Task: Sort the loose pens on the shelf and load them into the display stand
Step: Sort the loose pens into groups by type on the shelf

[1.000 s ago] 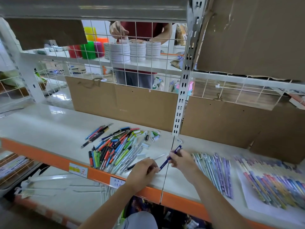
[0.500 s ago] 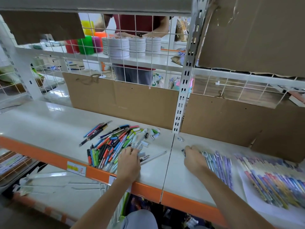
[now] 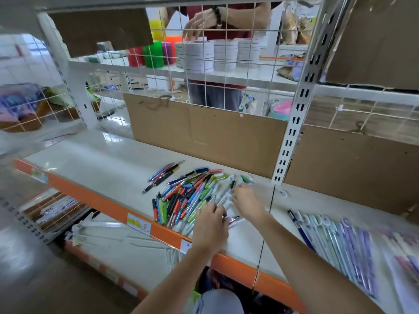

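A mixed pile of loose pens (image 3: 188,193) in red, blue, green and black lies on the white shelf (image 3: 102,162). My left hand (image 3: 210,225) rests palm down on the pile's near right edge, fingers bent over the pens. My right hand (image 3: 247,200) reaches into the pile's right side, and its fingertips touch a clear pen; whether it holds the pen is hidden. A few dark pens (image 3: 163,175) lie apart at the back left. A sorted row of pale blue and purple pens (image 3: 335,241) lies to the right, with a dark blue pen (image 3: 299,227) at its left end.
A slotted metal upright (image 3: 292,132) and cardboard backing (image 3: 204,132) close the back of the shelf. The orange shelf edge (image 3: 102,200) runs along the front. Clear plastic pieces (image 3: 136,241) lie on the lower shelf. Behind the wire grid, another person handles white stacked rolls (image 3: 199,57).
My right hand laid the dark blue pen beside the sorted row, then moved left to the pile. My left hand stays on the pile's right edge. The view shifted left.
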Tool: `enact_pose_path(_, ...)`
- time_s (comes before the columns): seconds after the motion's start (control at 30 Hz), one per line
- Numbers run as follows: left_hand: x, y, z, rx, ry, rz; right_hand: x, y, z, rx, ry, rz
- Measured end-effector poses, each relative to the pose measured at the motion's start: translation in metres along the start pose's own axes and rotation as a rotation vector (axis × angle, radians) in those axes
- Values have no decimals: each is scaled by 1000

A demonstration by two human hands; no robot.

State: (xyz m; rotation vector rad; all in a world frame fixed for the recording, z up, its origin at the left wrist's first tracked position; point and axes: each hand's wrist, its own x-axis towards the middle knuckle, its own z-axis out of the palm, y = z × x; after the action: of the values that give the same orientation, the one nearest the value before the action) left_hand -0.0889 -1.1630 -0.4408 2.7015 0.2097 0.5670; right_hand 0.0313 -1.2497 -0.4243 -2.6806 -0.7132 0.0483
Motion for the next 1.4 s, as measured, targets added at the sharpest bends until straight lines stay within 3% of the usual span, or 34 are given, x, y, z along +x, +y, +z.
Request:
enact_pose_path(0.17,-1,-3,1,-82,56,-5,-12,16,-9,-11,-7,93)
enact_pose_path(0.47,2,-5,3,-46,-102,150,-116,30,-32,885,95,352)
enact_pose_path(0.77,-1,-5,1,-87,-153,205,-150,35,-28,1336,296,505)
enact_pose_path(1.13,-9,-4,-3,-130,-146,294,-151,37,-24,1235,317,547)
enact_pose_path(1.23,-8,-5,-4,-224,-167,203,-151,37,-23,1229,313,553)
enact_pose_path(1.4,-7,-19,-10,-264,41,-114,-151,33,-25,1127,265,490)
